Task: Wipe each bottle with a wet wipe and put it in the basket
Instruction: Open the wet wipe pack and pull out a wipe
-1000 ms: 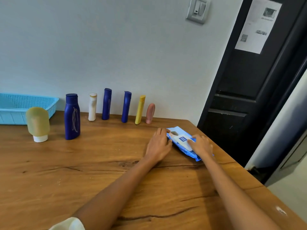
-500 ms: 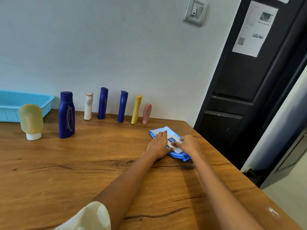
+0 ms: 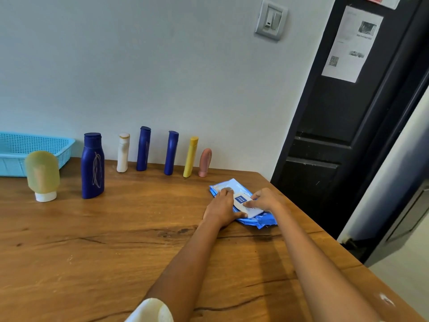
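On the near right of a brown wooden table (image 3: pixel 116 240), a person's left hand (image 3: pixel 220 209) lies flat, fingers straight, pressing a blue plastic pack of wet wipes (image 3: pixel 234 185) to the board. Right hand (image 3: pixel 264 201) works from the other side, fingertips curled onto the pack's white flap label (image 3: pixel 242 202), apparently pinching its edge to lift it. The pack's long axis runs diagonally away toward the wall, the flap directly between both hands, the right nearer its free edge. Beyond, well apart to the left, seven plastic bottles (image 3: pixel 144 148) stand unwiped; a light-blue mesh basket (image 3: pixel 66 147) waits at far left.
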